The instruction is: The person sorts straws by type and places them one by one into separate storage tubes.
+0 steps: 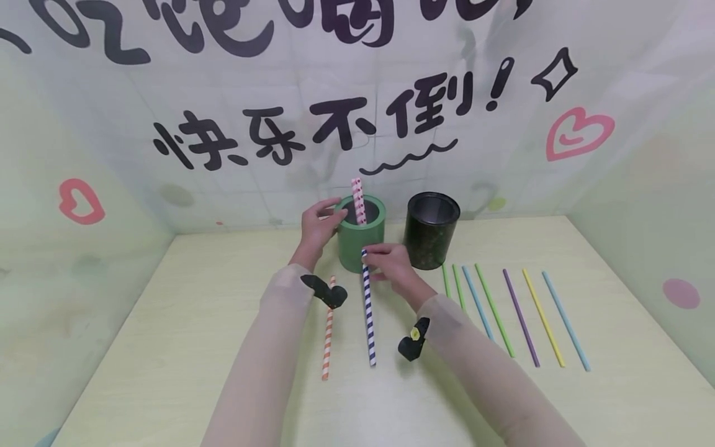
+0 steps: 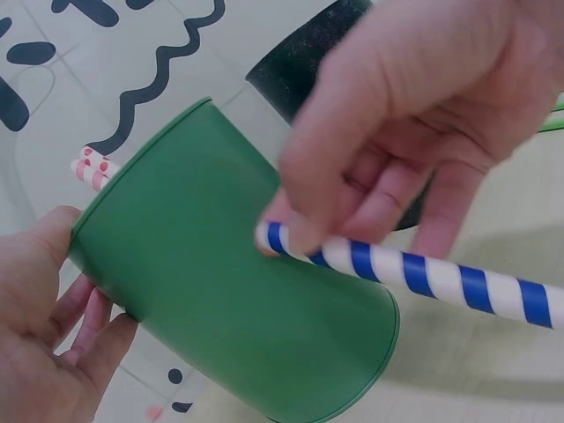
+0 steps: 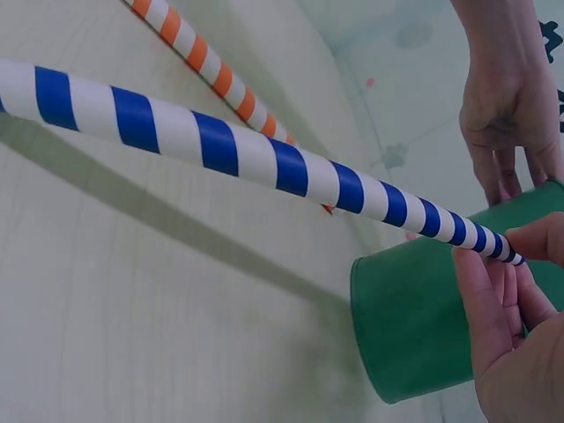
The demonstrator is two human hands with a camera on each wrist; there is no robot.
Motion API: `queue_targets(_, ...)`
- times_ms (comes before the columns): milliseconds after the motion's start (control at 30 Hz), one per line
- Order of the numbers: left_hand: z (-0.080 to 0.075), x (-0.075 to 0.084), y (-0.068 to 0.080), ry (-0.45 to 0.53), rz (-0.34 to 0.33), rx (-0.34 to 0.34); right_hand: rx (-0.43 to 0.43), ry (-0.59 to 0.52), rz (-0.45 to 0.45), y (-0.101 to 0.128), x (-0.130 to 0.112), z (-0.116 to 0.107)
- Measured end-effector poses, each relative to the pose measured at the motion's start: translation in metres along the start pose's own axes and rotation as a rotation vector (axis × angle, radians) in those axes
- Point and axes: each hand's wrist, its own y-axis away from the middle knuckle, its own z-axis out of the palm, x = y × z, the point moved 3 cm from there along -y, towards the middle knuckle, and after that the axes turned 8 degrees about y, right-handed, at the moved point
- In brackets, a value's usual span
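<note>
1. Blue straw (image 1: 368, 310): far end pinched betw. right hand (image 1: 391, 266) thumb & fingertips (image 2: 304, 231), just in front of green cup (image 1: 360, 239) wall; rest of straw runs back toward the person, low over table (image 1: 167, 347).
2. Green cup: upright, just beyond right fingers; left hand (image 1: 318, 226) grips its rim/side, thumb on one side, fingers (image 3: 507, 181) curled on the other.
3. Pink straw (image 1: 358, 200) stands in cup, just right of left fingertips.
4. Orange straw (image 1: 328, 329) flat on table, left of blue straw, near left wrist.
5. Black cup (image 1: 432, 230) just right of right hand.
6. Row of plain straws (image 1: 519, 316) on table, further right, apart from both hands.
</note>
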Motion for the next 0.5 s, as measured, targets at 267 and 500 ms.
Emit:
queue_targets(267,0.0,0.0,0.003,-0.001,-0.018,-0.004,-0.024,0.001,-0.099,0.008,-0.03,-0.01)
queue_targets(500,-0.001,0.0,0.0,0.013,-0.019,-0.006,-0.039,0.009,-0.204,0.01,-0.069,-0.021)
